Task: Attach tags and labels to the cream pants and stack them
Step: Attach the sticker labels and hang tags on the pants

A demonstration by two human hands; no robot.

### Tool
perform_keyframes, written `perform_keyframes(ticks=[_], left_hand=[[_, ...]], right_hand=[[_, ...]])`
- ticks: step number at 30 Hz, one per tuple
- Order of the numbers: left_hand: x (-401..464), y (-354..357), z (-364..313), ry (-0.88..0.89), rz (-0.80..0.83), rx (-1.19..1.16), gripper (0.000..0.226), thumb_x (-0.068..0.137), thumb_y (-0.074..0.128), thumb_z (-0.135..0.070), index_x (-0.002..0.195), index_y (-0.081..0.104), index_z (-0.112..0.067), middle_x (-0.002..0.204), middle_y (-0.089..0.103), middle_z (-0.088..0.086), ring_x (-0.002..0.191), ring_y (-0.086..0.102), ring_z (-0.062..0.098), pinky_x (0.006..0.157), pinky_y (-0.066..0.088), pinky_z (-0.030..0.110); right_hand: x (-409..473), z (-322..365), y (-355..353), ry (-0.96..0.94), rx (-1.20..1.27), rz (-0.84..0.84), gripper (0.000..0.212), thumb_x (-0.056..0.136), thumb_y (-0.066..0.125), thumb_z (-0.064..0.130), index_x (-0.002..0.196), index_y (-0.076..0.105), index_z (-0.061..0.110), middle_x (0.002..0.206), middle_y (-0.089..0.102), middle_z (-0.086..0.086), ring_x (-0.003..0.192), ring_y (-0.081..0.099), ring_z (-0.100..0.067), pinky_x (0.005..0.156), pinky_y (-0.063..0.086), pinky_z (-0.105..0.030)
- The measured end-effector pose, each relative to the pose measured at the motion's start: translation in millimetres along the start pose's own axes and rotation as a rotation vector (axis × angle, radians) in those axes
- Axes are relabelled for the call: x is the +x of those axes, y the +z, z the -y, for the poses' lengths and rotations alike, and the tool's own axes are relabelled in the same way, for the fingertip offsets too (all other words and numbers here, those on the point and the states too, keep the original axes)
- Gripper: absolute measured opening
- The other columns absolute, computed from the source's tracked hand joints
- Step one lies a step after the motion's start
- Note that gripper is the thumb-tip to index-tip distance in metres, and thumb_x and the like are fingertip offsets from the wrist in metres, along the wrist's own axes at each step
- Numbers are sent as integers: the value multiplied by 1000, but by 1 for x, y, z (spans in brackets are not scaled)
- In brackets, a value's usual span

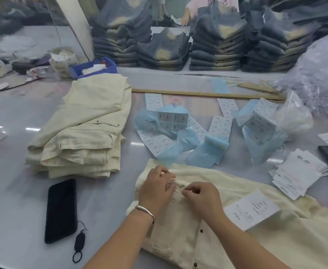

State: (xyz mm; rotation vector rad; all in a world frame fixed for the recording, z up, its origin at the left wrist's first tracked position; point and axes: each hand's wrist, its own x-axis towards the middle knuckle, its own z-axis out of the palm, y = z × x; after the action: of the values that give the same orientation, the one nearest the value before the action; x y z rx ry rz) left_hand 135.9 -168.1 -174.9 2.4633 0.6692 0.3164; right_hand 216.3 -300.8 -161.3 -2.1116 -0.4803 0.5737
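Across the whole view runs a shiny grey counter. Along its far edge stand tall piles of folded grey-blue clothes. At the far right edge sits a heap of clear plastic bags.

At the near edge, close to the middle, lie the cream pants being worked on, spread flat and reaching off to the right. A stack of folded cream pants sits toward the left side, well apart from the first pair.

Between the stack and the bags, blue strips with white labels lie in a loose jumble. A white tag rests on the spread pants, right of the hands. A pile of white tags lies near the right edge.

A black phone lies near the left of the near edge, with a small black loop strap beside it. A blue bin sits behind the stack.

The left hand rests on the pants with its fingers curled, pinching the bunched cloth. The right hand is just beside it, its fingers curled and pinching something small at the cloth. A silver bangle is on the left wrist.
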Motion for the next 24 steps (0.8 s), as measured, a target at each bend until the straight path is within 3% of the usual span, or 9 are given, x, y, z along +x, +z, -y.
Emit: perform_keyframes(ticks=[6, 9, 13, 16, 20, 24], left_hand=[[9, 0, 10, 5, 7, -108, 4, 87, 65, -23, 87, 66, -19, 92, 52, -6, 89, 50, 10, 78, 44, 25], [9, 1, 10, -54, 56, -247, 11, 85, 67, -22, 78, 59, -24, 85, 53, -10, 75, 51, 3, 72, 42, 17], [9, 2, 10, -95, 98, -338, 12, 85, 68, -21, 78, 59, -22, 85, 56, -7, 72, 51, 2, 70, 41, 14], [9, -1, 9, -65, 106, -392, 15, 84, 69, -15, 74, 60, -20, 80, 56, -7, 68, 50, 1, 66, 39, 11], [11, -3, 13, -115, 117, -501, 16, 85, 67, -9, 70, 69, -14, 72, 63, -2, 65, 54, 1, 63, 40, 10], [16, 0, 10, -246, 129, -616, 11, 82, 72, -10, 73, 71, -16, 71, 72, 0, 70, 67, 10, 66, 51, 17]], right_hand=[[1, 6, 34, 43, -49, -144, 16, 83, 67, 30, 69, 71, 25, 66, 65, 10, 67, 56, -6, 56, 34, -18], [1, 8, 47, 116, -16, -255, 13, 83, 65, 27, 73, 73, 25, 68, 65, 12, 70, 57, -4, 58, 34, -18], [2, 10, 58, 203, -2, -322, 17, 81, 63, 24, 65, 69, 25, 62, 62, 13, 66, 55, -3, 56, 35, -22], [2, 10, 60, 255, 253, -363, 21, 79, 65, 15, 63, 72, 25, 60, 67, 13, 59, 58, -5, 56, 41, -22], [6, 11, 55, 401, 739, -326, 20, 79, 63, -2, 62, 70, 7, 50, 53, -2, 45, 39, -15, 46, 36, -23], [10, 11, 48, 427, 853, -236, 24, 83, 61, -3, 62, 66, 8, 48, 47, -2, 41, 36, -12, 43, 34, -19]])
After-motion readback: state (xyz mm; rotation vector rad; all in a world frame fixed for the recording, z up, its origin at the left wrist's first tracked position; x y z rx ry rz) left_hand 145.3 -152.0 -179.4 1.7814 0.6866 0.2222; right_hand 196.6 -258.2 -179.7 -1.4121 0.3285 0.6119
